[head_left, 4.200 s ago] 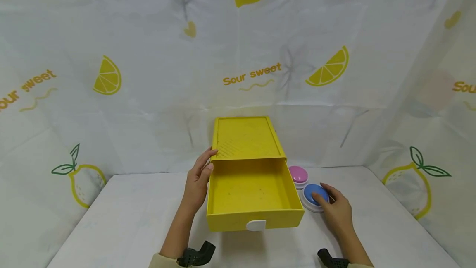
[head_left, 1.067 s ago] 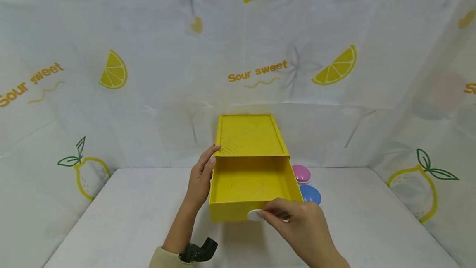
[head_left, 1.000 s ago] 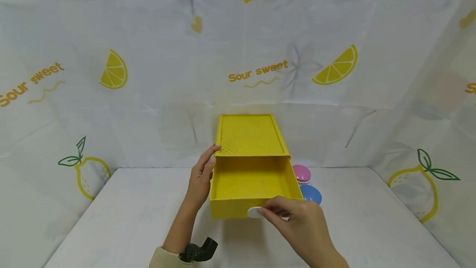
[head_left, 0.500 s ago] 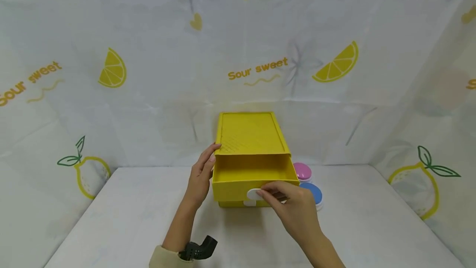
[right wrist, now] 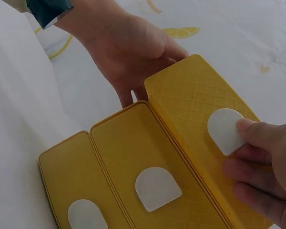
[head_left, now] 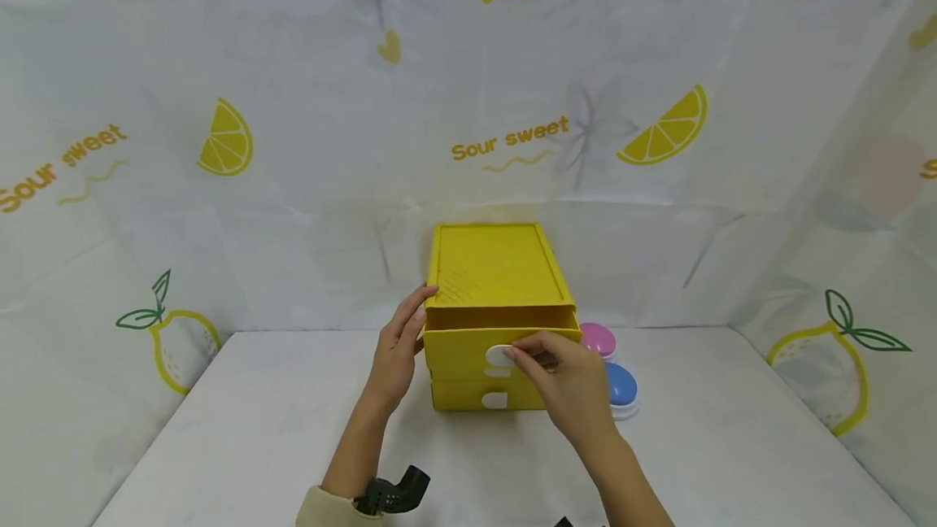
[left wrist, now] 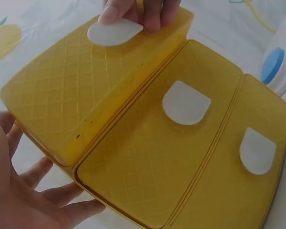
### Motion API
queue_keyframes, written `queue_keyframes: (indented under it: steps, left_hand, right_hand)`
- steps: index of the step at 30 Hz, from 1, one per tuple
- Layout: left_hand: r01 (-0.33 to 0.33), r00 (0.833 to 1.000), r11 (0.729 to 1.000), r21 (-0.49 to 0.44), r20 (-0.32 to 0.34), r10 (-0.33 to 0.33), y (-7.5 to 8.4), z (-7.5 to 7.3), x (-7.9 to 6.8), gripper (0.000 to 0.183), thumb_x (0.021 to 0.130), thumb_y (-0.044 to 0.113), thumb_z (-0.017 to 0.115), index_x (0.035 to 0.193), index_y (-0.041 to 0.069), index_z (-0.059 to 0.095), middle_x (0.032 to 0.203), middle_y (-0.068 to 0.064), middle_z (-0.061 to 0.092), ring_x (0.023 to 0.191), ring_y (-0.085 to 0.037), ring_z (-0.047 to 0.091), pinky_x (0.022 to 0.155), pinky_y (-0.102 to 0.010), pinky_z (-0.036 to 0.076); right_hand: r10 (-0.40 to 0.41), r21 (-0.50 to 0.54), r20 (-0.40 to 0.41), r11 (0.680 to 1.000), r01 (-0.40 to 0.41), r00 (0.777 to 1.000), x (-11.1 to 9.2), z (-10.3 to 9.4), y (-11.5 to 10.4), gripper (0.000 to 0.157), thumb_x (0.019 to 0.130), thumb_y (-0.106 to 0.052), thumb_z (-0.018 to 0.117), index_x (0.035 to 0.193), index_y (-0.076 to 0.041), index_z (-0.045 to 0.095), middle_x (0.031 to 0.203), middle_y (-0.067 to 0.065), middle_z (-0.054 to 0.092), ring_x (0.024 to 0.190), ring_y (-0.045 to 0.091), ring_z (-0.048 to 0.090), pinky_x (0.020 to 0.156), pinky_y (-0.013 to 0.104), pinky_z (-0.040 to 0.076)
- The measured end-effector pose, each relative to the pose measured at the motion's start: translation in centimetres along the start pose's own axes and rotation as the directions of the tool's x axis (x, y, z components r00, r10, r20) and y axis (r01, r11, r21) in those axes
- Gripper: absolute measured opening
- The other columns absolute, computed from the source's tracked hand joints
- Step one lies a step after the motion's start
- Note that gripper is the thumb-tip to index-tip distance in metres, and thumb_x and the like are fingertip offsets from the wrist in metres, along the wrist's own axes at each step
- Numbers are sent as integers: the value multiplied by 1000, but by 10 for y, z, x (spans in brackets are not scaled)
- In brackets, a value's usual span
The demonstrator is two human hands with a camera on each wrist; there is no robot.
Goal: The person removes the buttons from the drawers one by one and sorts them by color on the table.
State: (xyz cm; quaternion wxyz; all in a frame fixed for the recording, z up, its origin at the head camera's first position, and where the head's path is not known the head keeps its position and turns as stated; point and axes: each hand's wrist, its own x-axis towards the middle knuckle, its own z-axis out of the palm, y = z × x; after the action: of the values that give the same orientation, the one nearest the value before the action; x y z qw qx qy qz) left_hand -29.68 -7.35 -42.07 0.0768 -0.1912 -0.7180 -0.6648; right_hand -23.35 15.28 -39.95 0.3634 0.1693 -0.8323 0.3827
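**Pinch danger at eight o'clock!**

Here's the yellow cabinet [head_left: 505, 263] on the table [head_left: 721, 437], top drawer [head_left: 455, 354] jutting partway toward six o'clock, middle drawer [left wrist: 131, 160] and bottom drawer [left wrist: 219, 188] flush beneath. The right hand [head_left: 574, 385] has a narrow grip, pinching the white tab [head_left: 497, 355]. At eight o'clock, the left hand [head_left: 394, 358] goes wide, fingers spread against the cabinet's side. Watch that left thumb [head_left: 420, 315]! It sits close to the drawer's edge; a hard shove could nip it, though I can't tell whether it's in the path. A slanted push could jam the drawer, and a slack left hand could let the cabinet skid toward twelve. Over at four o'clock, pink dome [head_left: 598, 337], blue dome [head_left: 621, 382]: one careless elbow-out swing could clip the blue.
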Motion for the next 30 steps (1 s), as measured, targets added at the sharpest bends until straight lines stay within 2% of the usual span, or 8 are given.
queue_keyframes:
  steps: [9,17,19,25,30]
  left_hand:
    - [-11,1000,1000,9,0,11,-4,-1,0,43,111,38,33,149,25,48,167,0,31,155,-32,29,115,-66,35]
    - [-27,1000,1000,15,0,27,-5,-2,-1,45,111,33,28,150,23,48,167,-3,30,153,-36,31,114,-69,35]
    - [-35,999,999,14,2,35,-4,-1,-1,43,111,33,32,150,22,47,167,-4,30,151,-38,34,114,-68,36]
    - [-18,1000,998,57,-9,18,-5,2,1,43,105,26,55,148,26,48,167,-2,30,147,-39,42,112,-55,45]
    - [-23,1000,997,70,-9,24,-4,2,2,45,104,24,57,148,27,48,167,-2,29,147,-41,42,110,-54,47]
  right_hand:
    - [73,46,38,996,-75,997,10,9,9,7,84,-14,81,87,-11,76,80,-2,77,68,10,71,65,17,59]
    - [135,55,64,989,-139,989,20,15,14,7,87,-15,80,89,-10,76,82,1,77,72,12,72,68,16,58]
    - [155,63,69,985,-159,986,21,16,15,6,87,-15,79,90,-10,76,83,1,77,72,13,72,68,15,58]
    - [203,119,73,970,-211,976,17,16,17,10,88,-15,79,95,-9,77,85,3,78,75,14,73,70,15,58]
    - [341,187,100,916,-354,935,1,17,19,17,88,-19,80,103,-11,78,93,4,78,83,15,73,75,14,58]
